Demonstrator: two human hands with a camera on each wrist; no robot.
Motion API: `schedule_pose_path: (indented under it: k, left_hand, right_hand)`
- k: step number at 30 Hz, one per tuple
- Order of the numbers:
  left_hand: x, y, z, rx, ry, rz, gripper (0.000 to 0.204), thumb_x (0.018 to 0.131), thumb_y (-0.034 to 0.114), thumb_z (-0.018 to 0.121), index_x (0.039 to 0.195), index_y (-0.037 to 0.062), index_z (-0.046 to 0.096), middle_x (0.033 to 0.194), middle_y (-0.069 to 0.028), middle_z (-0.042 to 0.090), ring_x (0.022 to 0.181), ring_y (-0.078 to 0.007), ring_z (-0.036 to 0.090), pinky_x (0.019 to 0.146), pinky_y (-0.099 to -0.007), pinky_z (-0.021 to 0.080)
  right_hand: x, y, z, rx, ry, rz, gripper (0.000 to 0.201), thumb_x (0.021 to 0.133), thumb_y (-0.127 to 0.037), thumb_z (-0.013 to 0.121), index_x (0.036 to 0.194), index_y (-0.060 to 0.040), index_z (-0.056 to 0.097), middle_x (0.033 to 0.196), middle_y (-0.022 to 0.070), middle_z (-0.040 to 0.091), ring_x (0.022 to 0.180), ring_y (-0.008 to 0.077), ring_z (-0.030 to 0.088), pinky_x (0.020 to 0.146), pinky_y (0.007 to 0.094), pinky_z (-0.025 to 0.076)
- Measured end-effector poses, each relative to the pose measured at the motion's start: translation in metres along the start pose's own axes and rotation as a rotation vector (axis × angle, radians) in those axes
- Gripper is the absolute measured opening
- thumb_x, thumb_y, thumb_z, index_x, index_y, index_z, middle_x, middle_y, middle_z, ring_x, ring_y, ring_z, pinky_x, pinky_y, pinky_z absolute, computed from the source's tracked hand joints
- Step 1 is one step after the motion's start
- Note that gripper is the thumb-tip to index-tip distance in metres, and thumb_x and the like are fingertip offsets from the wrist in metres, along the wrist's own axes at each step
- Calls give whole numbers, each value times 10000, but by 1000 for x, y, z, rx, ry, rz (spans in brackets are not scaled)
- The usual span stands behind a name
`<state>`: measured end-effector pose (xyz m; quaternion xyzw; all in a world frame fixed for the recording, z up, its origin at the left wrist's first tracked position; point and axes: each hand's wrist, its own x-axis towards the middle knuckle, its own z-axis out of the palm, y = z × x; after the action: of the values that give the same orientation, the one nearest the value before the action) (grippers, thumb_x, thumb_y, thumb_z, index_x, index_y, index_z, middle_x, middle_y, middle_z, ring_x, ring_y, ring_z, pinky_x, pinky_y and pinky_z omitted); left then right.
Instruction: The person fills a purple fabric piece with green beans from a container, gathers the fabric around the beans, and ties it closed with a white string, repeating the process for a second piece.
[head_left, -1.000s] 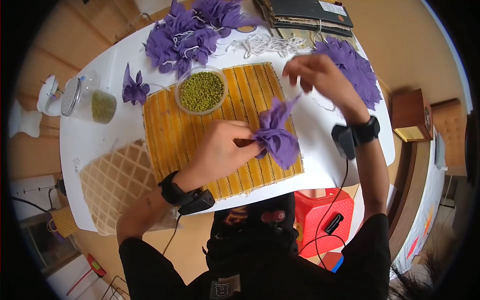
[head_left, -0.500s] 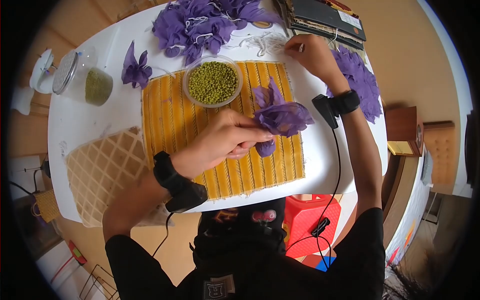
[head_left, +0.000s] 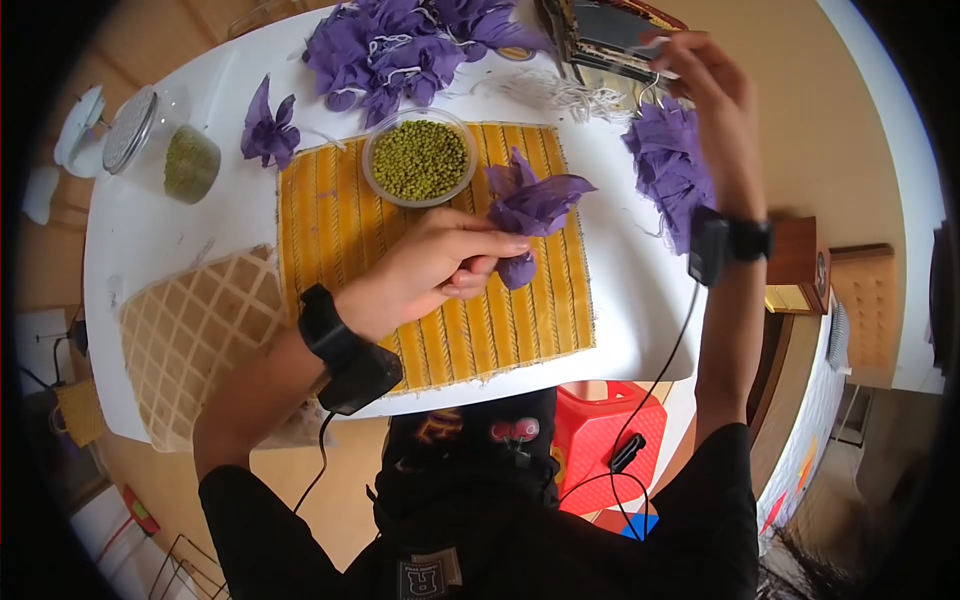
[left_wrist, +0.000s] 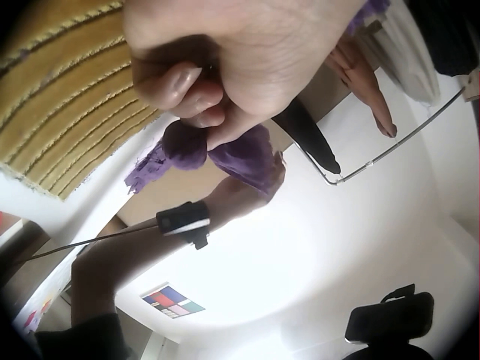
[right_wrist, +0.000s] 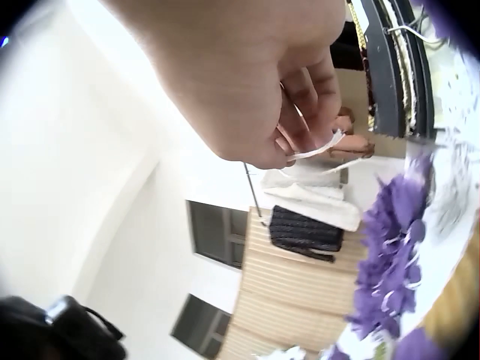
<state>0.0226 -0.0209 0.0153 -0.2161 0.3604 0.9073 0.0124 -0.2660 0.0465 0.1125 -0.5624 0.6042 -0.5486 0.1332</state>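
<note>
My left hand pinches a gathered piece of purple cloth over the striped yellow mat. Below the fingers the cloth forms a small round bulge, while its loose corners flare out above them. What fills the bulge is hidden. Raised at the back right, my right hand pinches a white string between thumb and fingers. A heap of similar white strings lies on the table to the left of that hand. Near the left hand, a clear tub of green beans stands on the mat.
Purple cloth bundles tied with white string are heaped at the back, and a single bundle lies left of the yellow mat. Dark books and more purple cloth occupy the right side. A jar stands far left.
My right hand has gone to the string heap, then lifted away rightward with a white string. My left hand has turned the purple cloth, bringing its round bulge to the near side.
</note>
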Motion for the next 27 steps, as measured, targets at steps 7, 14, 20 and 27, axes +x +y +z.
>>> schedule_pose_path:
  k: [7,14,20,27]
  left_hand:
    - [-1,-1,5,18,28,29,137,876,110,677,848,-23,661,617,4,511,444,-34,377,402,-199,247]
    - [2,-6,0,3,22,115,170,876,136,689,875,-34,688,684,-73,615,467,-56,442,410,-203,273]
    - [-1,-4,2,-29,13,105,216,889,192,677,917,-22,690,728,-95,656,482,-61,477,423,-194,333]
    - [-3,-4,4,23,5,85,262,903,258,673,933,-2,690,741,-80,665,553,-95,591,466,-192,393]
  right_hand:
    - [-61,-107,36,303,-578,-149,178,923,-133,587,820,10,554,669,96,623,550,157,604,487,256,483]
    - [-70,-93,69,-61,-797,-40,45,835,-21,697,861,-6,664,727,58,648,619,138,618,540,255,454]
    - [-90,-48,64,-184,-622,206,85,843,-34,698,907,-1,653,688,16,610,581,56,514,527,226,398]
    - [-99,-31,69,-120,-470,216,67,862,-45,683,918,-16,660,650,-20,579,529,25,432,479,219,340]
